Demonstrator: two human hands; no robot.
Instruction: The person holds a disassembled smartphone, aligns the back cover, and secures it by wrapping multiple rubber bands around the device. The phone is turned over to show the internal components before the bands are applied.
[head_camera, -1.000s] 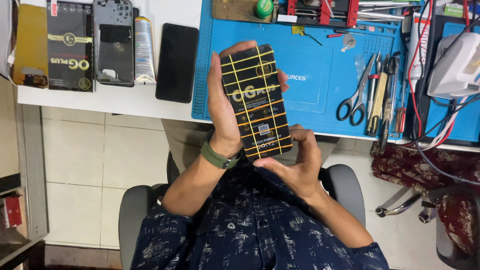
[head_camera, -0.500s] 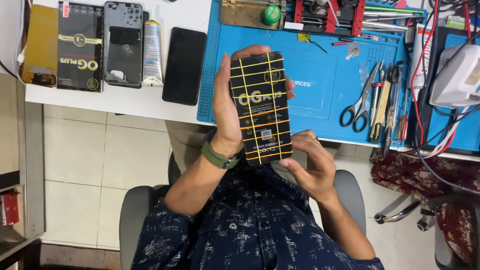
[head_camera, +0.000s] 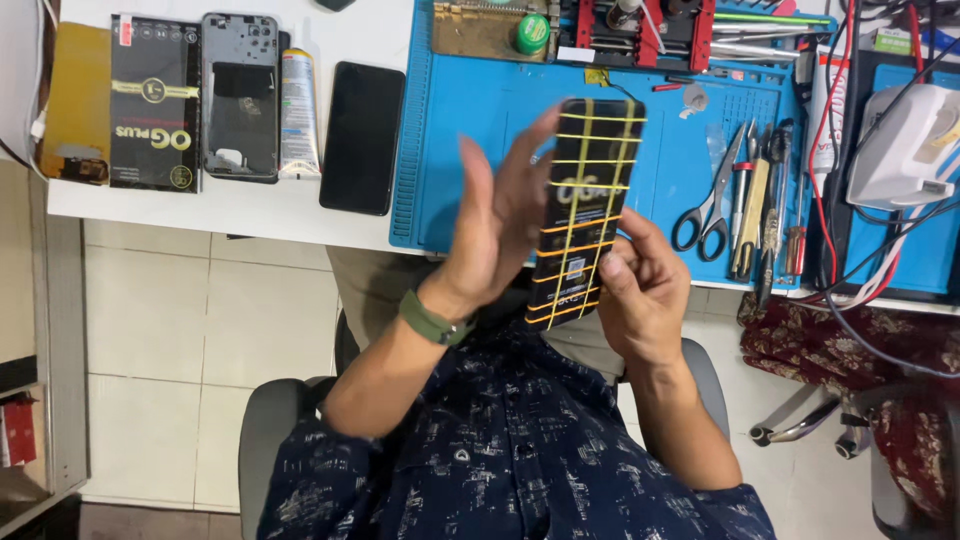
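Black packet with yellow bands held upright over blue mat, long axis pointing away from body, top tilted slightly right. Right hand grips lower end — fingers wrapped round right edge. Left hand open, flat, fingers spread against packet's left side, not clamped. Scissors lie right of packet.
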